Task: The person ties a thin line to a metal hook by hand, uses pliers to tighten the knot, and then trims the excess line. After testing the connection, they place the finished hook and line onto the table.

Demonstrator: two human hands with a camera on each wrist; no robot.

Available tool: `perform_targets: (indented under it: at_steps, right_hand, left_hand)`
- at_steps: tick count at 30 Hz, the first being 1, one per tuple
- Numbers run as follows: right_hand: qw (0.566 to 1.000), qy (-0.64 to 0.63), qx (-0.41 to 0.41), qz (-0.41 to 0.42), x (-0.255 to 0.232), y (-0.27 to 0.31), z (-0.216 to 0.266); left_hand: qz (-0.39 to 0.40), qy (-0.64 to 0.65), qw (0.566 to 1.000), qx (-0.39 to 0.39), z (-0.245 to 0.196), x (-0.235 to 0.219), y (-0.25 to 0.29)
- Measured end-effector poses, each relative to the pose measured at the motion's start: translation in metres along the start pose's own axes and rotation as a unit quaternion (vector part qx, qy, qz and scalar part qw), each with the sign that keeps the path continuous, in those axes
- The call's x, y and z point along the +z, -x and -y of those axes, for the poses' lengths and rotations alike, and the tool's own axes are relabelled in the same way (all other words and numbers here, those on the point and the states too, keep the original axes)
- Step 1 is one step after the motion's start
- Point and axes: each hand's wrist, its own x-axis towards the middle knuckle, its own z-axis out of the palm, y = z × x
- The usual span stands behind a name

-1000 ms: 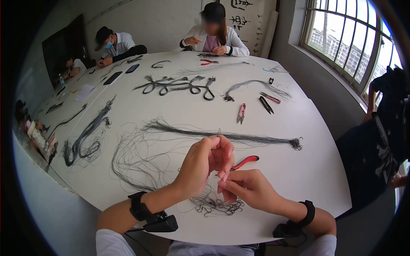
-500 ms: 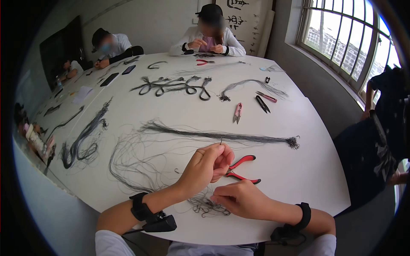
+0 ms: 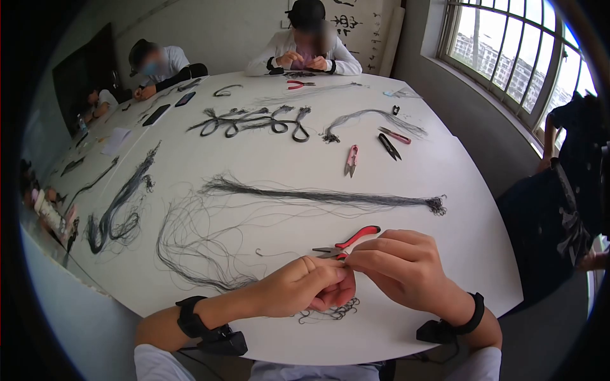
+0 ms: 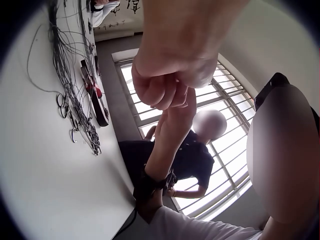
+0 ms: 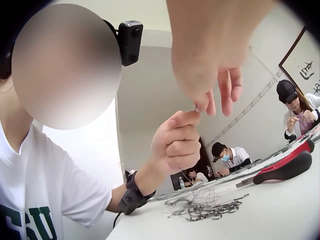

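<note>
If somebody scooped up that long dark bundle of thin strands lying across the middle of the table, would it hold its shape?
Probably not. The long bundle is made of hair-thin strands that already splay loose at its edges, so it would likely droop and sag. It looks very light. The clump at its right end may snag on neighbouring strands.

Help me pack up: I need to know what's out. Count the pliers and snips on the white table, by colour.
Red-handled pliers: 2
Pink snips: 1
Pink-handled tool: 1
Black snips: 1
Total: 5
</note>
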Motion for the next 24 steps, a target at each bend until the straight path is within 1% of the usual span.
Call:
perform_targets:
  at_steps: [2, 4, 6, 8, 9, 11, 12, 14, 15, 17, 21, 23, 24]
  right_hand:
    - [0.999, -0.049, 0.02, 0.006, -0.001, 0.001, -0.003]
    - [0.998, -0.055, 0.025, 0.006, 0.0, 0.002, -0.003]
    - [0.998, -0.06, 0.03, 0.007, 0.001, 0.004, -0.003]
    - [0.993, -0.099, 0.066, -0.005, 0.004, 0.007, -0.003]
    - [0.993, -0.099, 0.067, -0.004, 0.005, 0.008, -0.003]
    - [0.972, -0.18, 0.152, 0.007, 0.007, 0.011, -0.002]
    - [0.972, -0.18, 0.152, 0.008, 0.007, 0.012, -0.002]
    - [0.948, -0.236, 0.213, 0.008, 0.008, 0.013, -0.002]
    - [0.948, -0.236, 0.213, 0.009, 0.008, 0.013, -0.002]
    - [0.937, -0.243, 0.248, 0.026, 0.007, 0.012, 0.0]
    - [0.943, -0.234, 0.238, 0.019, 0.01, 0.012, -0.001]
    - [0.963, -0.191, 0.192, 0.014, 0.011, 0.01, -0.002]
    - [0.962, -0.192, 0.193, 0.016, 0.011, 0.01, -0.002]
  left_hand:
    - [0.0, 0.0, 1.0, 0.0, 0.001, 0.0, 0.0]
    - [-0.032, -0.028, 0.999, 0.034, 0.005, 0.001, -0.001]
    - [-0.043, -0.025, 0.998, 0.038, 0.005, 0.001, 0.0]
    - [-0.053, -0.023, 0.998, 0.04, 0.003, 0.003, 0.001]
    - [-0.066, -0.016, 0.997, 0.039, 0.002, 0.004, 0.002]
    - [-0.078, -0.01, 0.996, 0.038, 0.003, 0.004, 0.001]
    - [-0.079, -0.008, 0.996, 0.046, 0.006, 0.003, 0.0]
    - [-0.08, -0.005, 0.995, 0.055, 0.009, 0.002, 0.0]
    - [-0.082, -0.012, 0.995, 0.061, 0.01, 0.002, 0.0]
    - [-0.085, -0.019, 0.994, 0.067, 0.011, 0.001, 0.0]
    - [-0.103, -0.023, 0.991, 0.079, 0.013, 0.003, -0.002]
    - [-0.114, -0.014, 0.99, 0.081, 0.014, 0.005, -0.002]
    - [-0.118, -0.01, 0.99, 0.081, 0.016, 0.005, -0.003]
